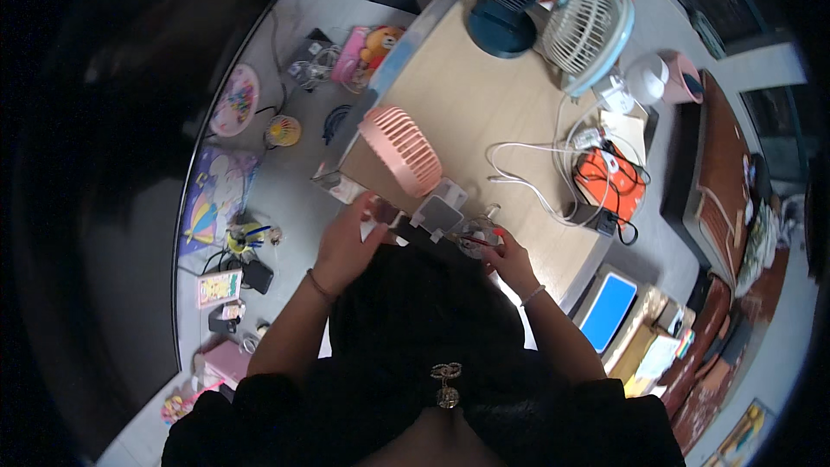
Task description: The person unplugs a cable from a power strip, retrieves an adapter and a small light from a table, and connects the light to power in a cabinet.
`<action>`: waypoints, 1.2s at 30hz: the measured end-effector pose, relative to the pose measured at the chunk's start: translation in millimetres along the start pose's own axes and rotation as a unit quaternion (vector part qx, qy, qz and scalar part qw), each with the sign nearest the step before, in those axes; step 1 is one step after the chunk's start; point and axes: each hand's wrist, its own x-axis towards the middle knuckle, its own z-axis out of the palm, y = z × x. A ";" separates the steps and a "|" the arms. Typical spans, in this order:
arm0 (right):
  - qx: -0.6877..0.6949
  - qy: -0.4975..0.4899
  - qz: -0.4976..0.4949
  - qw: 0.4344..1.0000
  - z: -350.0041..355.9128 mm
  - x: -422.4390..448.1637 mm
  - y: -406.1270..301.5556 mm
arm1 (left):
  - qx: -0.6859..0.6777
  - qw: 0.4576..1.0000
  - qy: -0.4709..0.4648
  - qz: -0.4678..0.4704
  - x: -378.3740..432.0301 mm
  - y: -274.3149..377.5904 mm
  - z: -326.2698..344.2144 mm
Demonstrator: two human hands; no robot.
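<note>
My left hand is at the near edge of the wooden table, fingers curled beside a small shiny piece; whether it grips this is unclear. My right hand has thumb and fingers together on a thin dark reddish stick-like item. That item lies across a clear rounded container by the table edge. Between my hands sits a translucent plastic case with a grey panel. Just beyond it stands a pink fan with a slatted grille.
A dark fan and a white-and-blue fan stand at the far end. White cables run to an orange box and a black adapter. Left is a second surface with a pink tray and a small yellow fan.
</note>
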 end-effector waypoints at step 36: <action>-0.356 0.235 -0.155 0.891 2.8 42.5 -162.6 | -0.131 0.991 -0.001 0.030 244.7 -80.5 -68.2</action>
